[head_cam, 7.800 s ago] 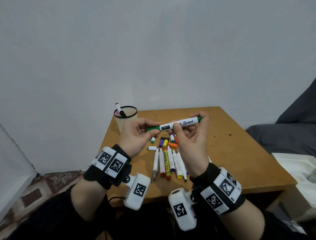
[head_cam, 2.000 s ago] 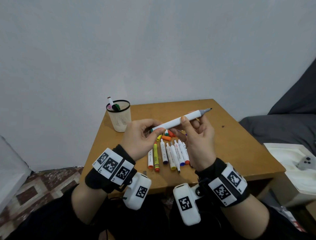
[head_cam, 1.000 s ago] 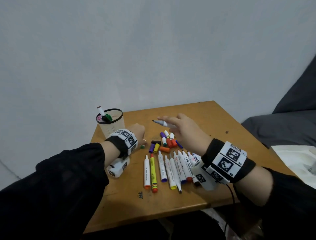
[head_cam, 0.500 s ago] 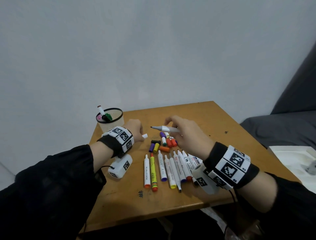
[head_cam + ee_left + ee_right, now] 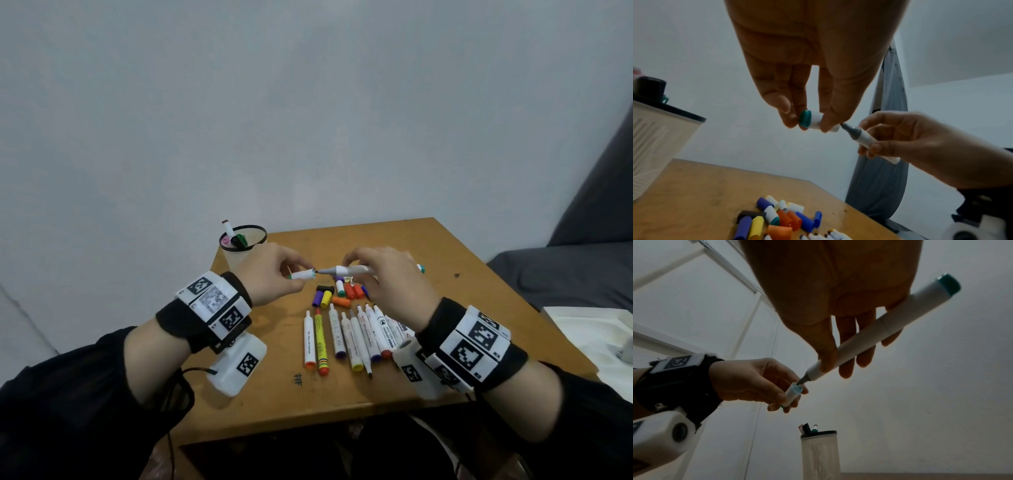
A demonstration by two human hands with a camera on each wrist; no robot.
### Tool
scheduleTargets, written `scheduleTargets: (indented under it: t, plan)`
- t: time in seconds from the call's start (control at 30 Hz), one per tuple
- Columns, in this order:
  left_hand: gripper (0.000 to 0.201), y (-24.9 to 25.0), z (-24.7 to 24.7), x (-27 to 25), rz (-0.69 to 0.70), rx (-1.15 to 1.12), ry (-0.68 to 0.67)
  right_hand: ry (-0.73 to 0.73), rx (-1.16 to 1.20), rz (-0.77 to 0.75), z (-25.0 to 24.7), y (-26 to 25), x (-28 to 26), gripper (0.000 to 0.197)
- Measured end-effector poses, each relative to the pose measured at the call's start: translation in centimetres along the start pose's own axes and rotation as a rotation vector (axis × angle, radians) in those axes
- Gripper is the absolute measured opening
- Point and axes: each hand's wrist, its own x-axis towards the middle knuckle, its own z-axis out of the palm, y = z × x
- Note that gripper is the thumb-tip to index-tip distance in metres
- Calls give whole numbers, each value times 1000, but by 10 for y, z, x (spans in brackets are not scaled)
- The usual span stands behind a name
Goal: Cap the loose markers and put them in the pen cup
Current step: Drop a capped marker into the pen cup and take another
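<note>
Marker (image 5: 352, 270) tip meets cap (image 5: 302, 274), each pinched by one hand.

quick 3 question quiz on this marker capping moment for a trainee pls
1. True or false: the white cap with the teal end is already pushed fully onto the teal-ended marker.
2. Which of the hands pinches the cap? A) left hand B) right hand C) neither
3. Fill in: markers already put away stand in the ____ at the table's far left corner.

Key
1. False: the marker's tip is only at the cap's open mouth.
2. A: the left hand pinches the cap, while the right hand holds the marker.
3. pen cup
</note>
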Motion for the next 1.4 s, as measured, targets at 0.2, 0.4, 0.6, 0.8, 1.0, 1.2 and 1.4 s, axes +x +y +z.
scheduleTargets:
  t: [0.2, 0.4, 0.6, 0.8, 1.0, 1.2, 1.4]
  plan:
    - [22, 12, -10, -16, 76, -32, 25, -7, 0, -53, -9, -14, -7, 20]
    - [22, 20, -16, -29, 115, -120, 75, 15, 35, -117, -21, -27, -19, 22]
    - [15, 23, -20, -39, 176, -323, 157, 195, 29, -200, -25, -34, -26, 14]
    - [15, 31, -17, -47, 305, -335, 271, 419, -87, -238, -30, -46, -36, 9]
    - [12, 36, -7, -54, 362, -462, 283, 511, -147, -231, -29, -56, -50, 3]
    - [18, 42, -1, -59, 366, -548, 301, 574, -147, -213, -18, -56, -52, 8]
    - [4, 35, 3, -63, 330, -536, 255, 582, -39, -217, -6, -57, -55, 15]
